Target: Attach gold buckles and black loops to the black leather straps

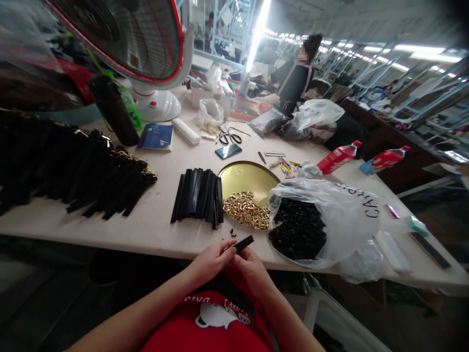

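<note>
Close to my body at the table's front edge, my left hand (219,255) and my right hand (249,266) meet around a short black strap (244,243). Fingers of both hands are closed on it, and one end sticks out up and to the right. Past my hands lies a stack of flat black strips (198,195). Beside it, a round gold tray (251,171) carries a heap of small gold metal fittings (245,208). A white plastic bag (344,215) lies open to the right, full of small black pieces (298,227).
Many black straps with gold hardware (73,166) cover the left side, below a fan (157,105). Behind the tray are a phone (228,151), scissors (229,136), pliers (285,167) and a blue booklet (157,136). Red-labelled bottles (339,157) lie right; a person (296,78) stands beyond.
</note>
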